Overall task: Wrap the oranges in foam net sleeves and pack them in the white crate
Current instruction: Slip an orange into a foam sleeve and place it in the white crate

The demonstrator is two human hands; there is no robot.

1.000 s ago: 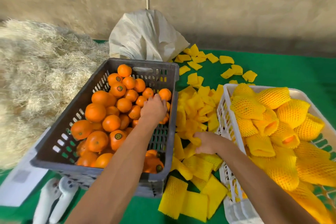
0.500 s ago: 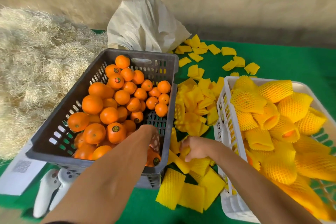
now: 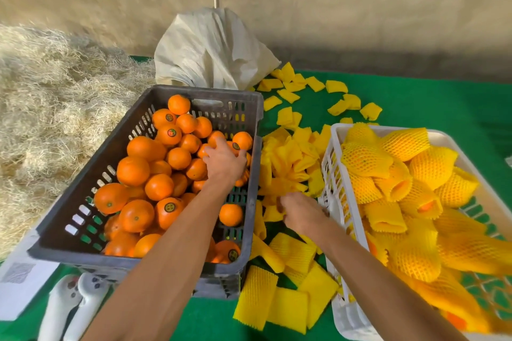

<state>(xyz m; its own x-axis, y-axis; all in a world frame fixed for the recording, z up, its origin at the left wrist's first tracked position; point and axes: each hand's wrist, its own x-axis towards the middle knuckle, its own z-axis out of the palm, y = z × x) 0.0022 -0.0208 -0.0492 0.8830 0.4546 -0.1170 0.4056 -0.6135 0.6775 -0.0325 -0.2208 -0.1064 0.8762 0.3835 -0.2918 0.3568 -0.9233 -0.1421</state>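
Our left hand (image 3: 225, 161) curls over oranges (image 3: 155, 174) in the grey crate (image 3: 83, 202); right hand (image 3: 300, 212) pinches loose sleeves (image 3: 288, 166) — fingertips hidden. Straw (image 3: 50, 108) flanks the desk (image 3: 429, 102).

Both bare forearms reach forward from the lower edge of the view. The left hand (image 3: 225, 162) is stretched farther out, back of the hand up, fingers spread and curved downward, the fingertips bent out of sight. The right hand (image 3: 300, 212) is nearer the body and lower, knuckles up, fingers curled under toward the palm. The two hands are apart, the right arm angled in from the lower right.
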